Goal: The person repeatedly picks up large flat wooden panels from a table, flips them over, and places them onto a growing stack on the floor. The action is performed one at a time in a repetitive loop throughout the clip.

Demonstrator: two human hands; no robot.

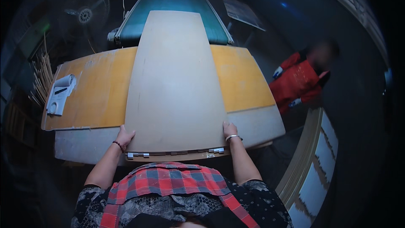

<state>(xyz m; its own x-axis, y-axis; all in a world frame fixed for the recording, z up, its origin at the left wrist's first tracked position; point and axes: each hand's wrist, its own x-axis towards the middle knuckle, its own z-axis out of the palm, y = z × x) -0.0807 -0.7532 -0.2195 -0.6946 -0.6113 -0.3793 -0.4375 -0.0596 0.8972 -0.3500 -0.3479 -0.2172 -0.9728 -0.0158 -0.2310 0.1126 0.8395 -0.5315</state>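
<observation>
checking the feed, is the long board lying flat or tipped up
Flat: the board lies on the yellow table, its far end on the green conveyor.

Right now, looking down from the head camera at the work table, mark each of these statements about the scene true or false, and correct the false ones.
1. Both hands rest on the near end of the long pale board. True: the left hand and the right hand lie flat at its near corners.
2. The board's far end reaches onto the green conveyor. True.
3. The table top under the board is blue. False: it is yellow-orange with a whitish near edge.
4. A notepad lies at the table's right end. False: it lies at the left end.
5. A person in orange is to the right. True.
</observation>
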